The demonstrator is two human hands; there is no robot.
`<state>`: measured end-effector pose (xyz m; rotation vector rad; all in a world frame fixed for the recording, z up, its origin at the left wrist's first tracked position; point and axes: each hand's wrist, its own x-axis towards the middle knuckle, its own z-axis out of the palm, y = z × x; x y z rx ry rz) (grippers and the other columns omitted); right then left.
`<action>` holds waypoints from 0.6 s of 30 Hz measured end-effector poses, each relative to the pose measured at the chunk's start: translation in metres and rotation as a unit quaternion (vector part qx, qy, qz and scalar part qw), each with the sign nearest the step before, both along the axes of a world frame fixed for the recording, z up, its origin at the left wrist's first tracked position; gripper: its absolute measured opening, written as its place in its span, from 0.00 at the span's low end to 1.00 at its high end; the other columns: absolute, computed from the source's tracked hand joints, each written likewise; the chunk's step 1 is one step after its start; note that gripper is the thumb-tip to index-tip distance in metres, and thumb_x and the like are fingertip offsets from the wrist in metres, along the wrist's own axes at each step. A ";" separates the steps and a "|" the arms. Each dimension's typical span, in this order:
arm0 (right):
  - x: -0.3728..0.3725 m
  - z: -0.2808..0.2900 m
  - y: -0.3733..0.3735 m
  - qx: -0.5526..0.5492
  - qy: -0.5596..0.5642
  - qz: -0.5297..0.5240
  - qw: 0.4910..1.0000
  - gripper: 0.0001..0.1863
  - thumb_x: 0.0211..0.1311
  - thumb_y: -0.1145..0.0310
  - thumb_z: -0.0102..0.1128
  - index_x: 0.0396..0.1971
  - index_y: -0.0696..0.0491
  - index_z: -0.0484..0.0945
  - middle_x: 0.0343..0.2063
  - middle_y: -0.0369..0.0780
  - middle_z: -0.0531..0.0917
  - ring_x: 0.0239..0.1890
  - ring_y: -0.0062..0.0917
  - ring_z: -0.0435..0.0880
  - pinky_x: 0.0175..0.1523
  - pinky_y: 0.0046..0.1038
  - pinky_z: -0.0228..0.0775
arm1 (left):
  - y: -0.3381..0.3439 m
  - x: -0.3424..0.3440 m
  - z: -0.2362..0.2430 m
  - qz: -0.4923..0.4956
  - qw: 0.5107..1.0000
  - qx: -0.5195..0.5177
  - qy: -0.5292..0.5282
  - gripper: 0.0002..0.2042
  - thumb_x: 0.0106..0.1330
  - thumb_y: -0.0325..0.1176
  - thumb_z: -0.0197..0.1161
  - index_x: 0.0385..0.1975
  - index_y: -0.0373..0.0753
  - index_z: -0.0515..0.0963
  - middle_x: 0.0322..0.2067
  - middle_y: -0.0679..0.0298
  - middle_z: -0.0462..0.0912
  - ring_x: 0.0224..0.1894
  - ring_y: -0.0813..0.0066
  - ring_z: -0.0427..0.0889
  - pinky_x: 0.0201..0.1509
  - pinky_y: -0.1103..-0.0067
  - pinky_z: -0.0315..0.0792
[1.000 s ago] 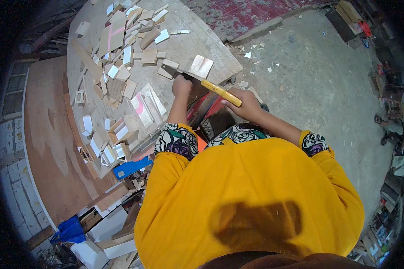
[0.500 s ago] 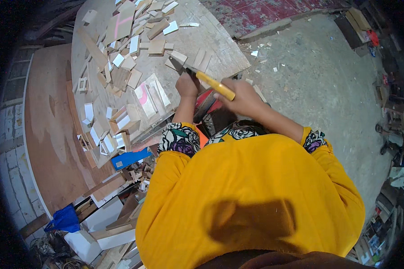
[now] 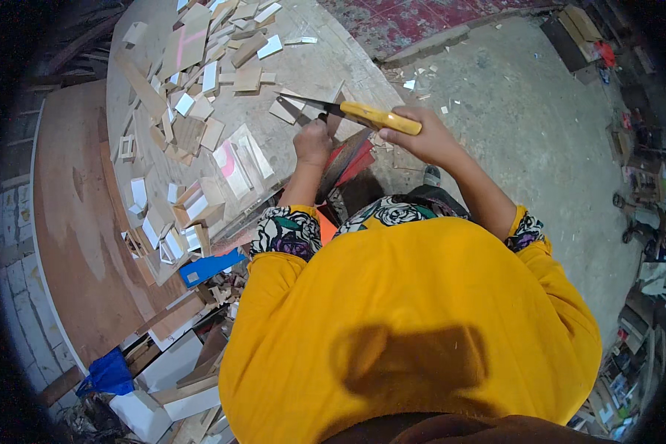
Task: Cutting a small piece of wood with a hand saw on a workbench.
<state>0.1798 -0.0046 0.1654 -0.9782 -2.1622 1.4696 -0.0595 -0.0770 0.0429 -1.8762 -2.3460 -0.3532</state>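
My right hand (image 3: 425,137) grips the yellow handle (image 3: 377,117) of a saw, whose dark blade (image 3: 322,105) points left over the worktable's front right part. My left hand (image 3: 312,142) is closed just below the blade at the table's edge; what it holds is too dark to make out. A grey tapered strip (image 3: 292,109) reaches up-left from that hand. Pale wood pieces (image 3: 248,78) lie beside the blade, and a grooved pale board with a pink mark (image 3: 240,163) lies left of my left forearm.
The worktable (image 3: 366,66) holds several small wood and white-faced offcuts. A plywood sheet (image 3: 74,207) stands at the left, over piled scraps, a blue bag (image 3: 107,370) and a blue piece (image 3: 207,268). Concrete floor (image 3: 525,126) lies to the right, with clutter along its far side.
My right hand and the saw handle have moved up and to the right, and the handle now lies flatter. My left hand has shifted slightly right, still closed.
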 end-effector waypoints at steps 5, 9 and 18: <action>0.027 -0.012 -0.019 0.067 0.028 0.010 0.997 0.14 0.51 0.60 0.62 0.25 0.57 0.75 0.19 0.45 0.75 0.22 0.36 0.75 0.29 0.33 0.64 | -0.009 0.010 -0.010 -0.047 0.999 0.007 -0.005 0.02 0.49 0.29 0.57 0.20 0.39 0.74 0.23 0.58 0.78 0.28 0.60 0.80 0.29 0.68 0.75; 0.062 -0.071 -0.032 0.041 0.021 0.010 0.999 0.12 0.51 0.63 0.62 0.26 0.57 0.75 0.21 0.45 0.76 0.23 0.36 0.75 0.30 0.32 0.65 | -0.016 0.025 -0.015 -0.078 0.996 0.037 -0.008 0.05 0.47 0.28 0.60 0.23 0.35 0.76 0.30 0.54 0.78 0.41 0.57 0.78 0.38 0.68 0.75; 0.043 -0.046 -0.033 -0.092 0.091 -0.126 0.984 0.12 0.51 0.66 0.65 0.32 0.58 0.78 0.21 0.37 0.78 0.26 0.18 0.75 0.33 0.24 0.67 | -0.012 0.024 -0.012 -0.084 0.996 0.002 -0.010 0.12 0.49 0.29 0.60 0.35 0.34 0.77 0.39 0.55 0.78 0.45 0.58 0.76 0.41 0.70 0.76</action>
